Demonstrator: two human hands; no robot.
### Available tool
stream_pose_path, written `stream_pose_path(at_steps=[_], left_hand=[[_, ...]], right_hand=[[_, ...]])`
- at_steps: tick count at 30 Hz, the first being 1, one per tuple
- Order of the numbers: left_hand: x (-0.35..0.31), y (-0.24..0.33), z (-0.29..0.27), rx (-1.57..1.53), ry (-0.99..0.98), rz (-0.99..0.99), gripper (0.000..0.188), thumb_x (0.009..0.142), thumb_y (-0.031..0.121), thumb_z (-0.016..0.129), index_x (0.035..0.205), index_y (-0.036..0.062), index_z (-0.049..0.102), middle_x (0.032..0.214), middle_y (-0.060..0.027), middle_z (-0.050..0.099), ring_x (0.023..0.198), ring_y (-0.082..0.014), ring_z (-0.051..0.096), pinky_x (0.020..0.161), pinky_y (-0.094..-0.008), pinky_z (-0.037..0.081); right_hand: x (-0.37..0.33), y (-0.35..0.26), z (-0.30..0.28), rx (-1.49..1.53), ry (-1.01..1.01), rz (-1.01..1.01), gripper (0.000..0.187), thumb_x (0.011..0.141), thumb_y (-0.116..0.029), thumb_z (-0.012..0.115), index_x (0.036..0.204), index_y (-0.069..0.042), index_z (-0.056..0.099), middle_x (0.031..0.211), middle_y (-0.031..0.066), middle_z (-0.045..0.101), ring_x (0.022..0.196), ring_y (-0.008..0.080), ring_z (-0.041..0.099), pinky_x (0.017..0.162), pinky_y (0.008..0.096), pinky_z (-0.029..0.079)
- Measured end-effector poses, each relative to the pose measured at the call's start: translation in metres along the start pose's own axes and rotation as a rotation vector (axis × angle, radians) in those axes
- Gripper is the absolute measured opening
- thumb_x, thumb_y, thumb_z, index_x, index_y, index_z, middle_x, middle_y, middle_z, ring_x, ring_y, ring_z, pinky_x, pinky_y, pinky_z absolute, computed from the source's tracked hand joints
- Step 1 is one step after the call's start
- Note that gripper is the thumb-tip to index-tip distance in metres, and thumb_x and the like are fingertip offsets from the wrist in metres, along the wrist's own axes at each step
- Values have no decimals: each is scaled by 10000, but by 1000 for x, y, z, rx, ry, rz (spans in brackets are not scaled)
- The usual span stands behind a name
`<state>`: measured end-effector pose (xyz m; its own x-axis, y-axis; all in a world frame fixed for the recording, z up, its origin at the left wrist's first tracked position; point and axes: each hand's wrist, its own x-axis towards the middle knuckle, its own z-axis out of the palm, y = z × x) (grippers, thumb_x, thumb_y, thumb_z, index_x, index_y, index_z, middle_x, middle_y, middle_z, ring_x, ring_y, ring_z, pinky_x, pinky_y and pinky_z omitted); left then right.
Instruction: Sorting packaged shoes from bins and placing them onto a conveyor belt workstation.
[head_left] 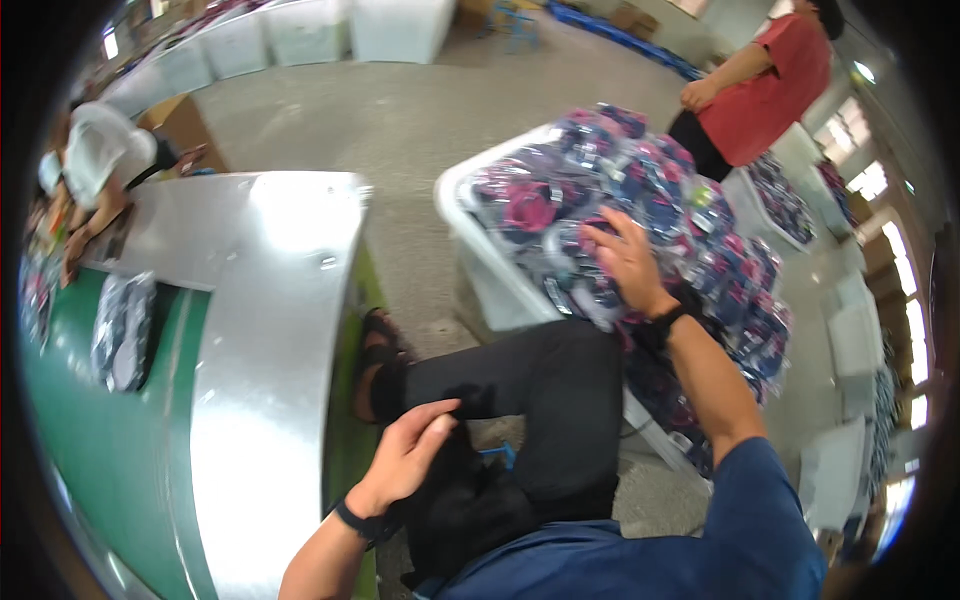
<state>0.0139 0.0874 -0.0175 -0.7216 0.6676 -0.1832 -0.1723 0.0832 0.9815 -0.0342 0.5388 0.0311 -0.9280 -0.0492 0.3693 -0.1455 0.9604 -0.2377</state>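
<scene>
My right hand (630, 262) reaches over a heaped pile of clear plastic packages (660, 190) with dark blue and pink contents. Its fingers are spread and touch or hover just over the near packages; exact contact cannot be made out. The pile fills a white plastic bin (495, 285) at my right and rises above its rim. My left hand (408, 455) hangs above my left thigh, fingers stretched out and thumb alongside, with nothing visible in it. Each wrist wears a dark band.
At my left, a metal table (265, 400) borders a green belt (70, 400) carrying a clear-wrapped grey-blue package (124, 330). A person in white (105, 150) leans over its far end. Another person in red (775, 90) stands beyond the bin. White bins (310, 32) line the back.
</scene>
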Motion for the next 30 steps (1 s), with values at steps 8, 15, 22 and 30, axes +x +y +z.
stream_pose_path(at_steps=[8,15,22,30], left_hand=[[-20,41,-3,-120,-4,22,403,1083,251,545,1402,6,568,1195,-73,669,1119,-120,610,986,-289,488],[-58,88,-151,449,566,215,484,1002,235,646,1430,26,558,1342,-134,638,1145,-180,617,1000,-341,484],[-65,57,-380,1105,1276,-205,759,890,483,701,1453,8,521,1534,-274,442,1449,-423,380,1184,-477,336],[-72,28,-356,1270,1237,-354,811,911,562,642,1494,31,454,1538,-216,419,1481,-432,287,1188,-567,275]], right_hand=[[-8,-8,-54,-298,-176,-34,497,934,-180,583,1415,-57,589,1573,198,423,1481,388,337,1231,484,228],[-36,-172,-74,498,37,125,600,821,-25,580,1415,30,513,1435,206,529,1382,355,475,1185,434,324],[-60,-238,-34,617,-222,-120,627,765,-109,729,1343,64,557,1290,268,588,1186,421,593,1044,452,470],[-60,-246,6,709,-354,-114,608,782,-118,773,1339,25,575,1232,224,629,1135,388,621,984,428,506]])
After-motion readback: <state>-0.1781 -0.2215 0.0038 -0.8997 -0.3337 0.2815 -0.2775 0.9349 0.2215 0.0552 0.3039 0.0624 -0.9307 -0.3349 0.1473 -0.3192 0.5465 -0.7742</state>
